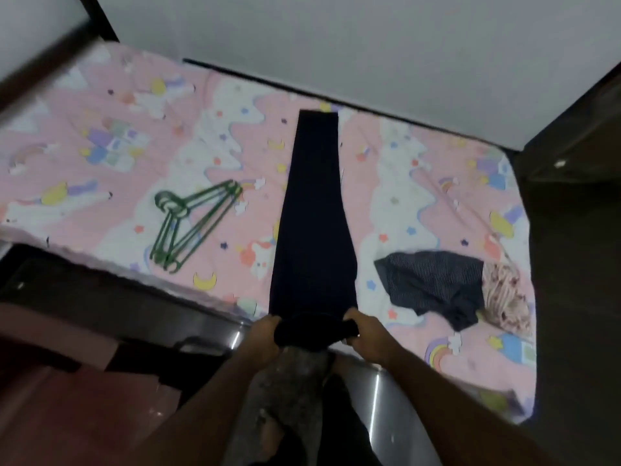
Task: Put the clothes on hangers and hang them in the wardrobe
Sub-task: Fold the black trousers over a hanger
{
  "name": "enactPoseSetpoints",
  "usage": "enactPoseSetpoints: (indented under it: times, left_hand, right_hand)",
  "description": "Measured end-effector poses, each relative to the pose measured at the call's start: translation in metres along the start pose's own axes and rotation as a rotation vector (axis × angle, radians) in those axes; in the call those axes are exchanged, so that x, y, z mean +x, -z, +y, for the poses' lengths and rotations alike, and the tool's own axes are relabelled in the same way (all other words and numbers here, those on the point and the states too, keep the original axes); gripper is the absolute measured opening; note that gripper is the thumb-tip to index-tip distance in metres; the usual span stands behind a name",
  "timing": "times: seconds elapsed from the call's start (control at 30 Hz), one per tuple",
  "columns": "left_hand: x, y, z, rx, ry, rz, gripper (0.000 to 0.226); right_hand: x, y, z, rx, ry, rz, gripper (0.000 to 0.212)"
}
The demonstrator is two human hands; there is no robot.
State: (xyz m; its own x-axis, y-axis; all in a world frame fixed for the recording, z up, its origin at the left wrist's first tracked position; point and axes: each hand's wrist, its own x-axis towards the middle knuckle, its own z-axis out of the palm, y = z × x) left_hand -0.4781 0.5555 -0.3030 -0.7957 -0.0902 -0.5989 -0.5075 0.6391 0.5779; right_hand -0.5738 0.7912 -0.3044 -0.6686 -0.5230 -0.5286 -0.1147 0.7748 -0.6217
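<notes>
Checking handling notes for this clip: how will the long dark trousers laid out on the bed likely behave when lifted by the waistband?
The long dark trousers are probably floppy: they lie flat along the pink patterned bedsheet. Held at one end by the left hand and right hand, the legs would likely hang and swing. They seem light.

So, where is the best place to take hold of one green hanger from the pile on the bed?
Probably at the hook end of the green hangers, coming from the left. The hooks lie bunched together at the upper left, clear of the dark trousers, while the bars fan out toward the right and lower edge.
</notes>
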Motion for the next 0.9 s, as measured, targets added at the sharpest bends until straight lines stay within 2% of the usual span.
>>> enactPoseSetpoints:
  times: [0.03, 0.13, 0.3, 0.4, 0.5, 0.63, 0.73, 0.83, 0.9]
  left_hand:
    - [0.000, -0.004, -0.007, 0.004, 0.014, -0.015, 0.009]
    - [0.006, -0.003, -0.017, 0.006, 0.031, -0.001, 0.015]
    - [0.033, 0.010, -0.015, 0.059, 0.072, -0.069, 0.040]
    - [0.050, 0.013, -0.012, 0.062, 0.154, -0.135, 0.040]
    - [0.069, 0.023, -0.004, 0.013, 0.221, -0.128, 0.036]
    - [0.105, 0.047, 0.021, -0.233, 0.282, -0.096, 0.019]
    - [0.153, 0.073, 0.029, -0.370, 0.264, -0.058, 0.017]
    - [0.214, 0.093, 0.018, -0.630, 0.203, 0.100, 0.036]
    - [0.244, 0.083, -0.003, -0.805, 0.296, 0.072, 0.049]
  right_hand:
    - [0.000, -0.009, 0.003, 0.010, -0.028, -0.007, 0.027]
    - [0.005, -0.014, 0.005, 0.035, -0.065, 0.002, 0.024]
    - [0.028, -0.006, 0.010, 0.087, -0.089, -0.010, 0.028]
    - [0.047, 0.001, 0.018, 0.127, -0.129, -0.027, 0.029]
    - [0.069, 0.013, 0.024, 0.173, -0.164, -0.039, 0.032]
    - [0.117, 0.042, 0.031, 0.283, -0.203, -0.108, 0.030]
    - [0.169, 0.066, 0.034, 0.430, -0.190, -0.086, 0.035]
    - [0.217, 0.087, 0.041, 0.789, -0.229, 0.056, 0.024]
    - [0.236, 0.079, 0.064, 0.945, -0.383, 0.029, 0.028]
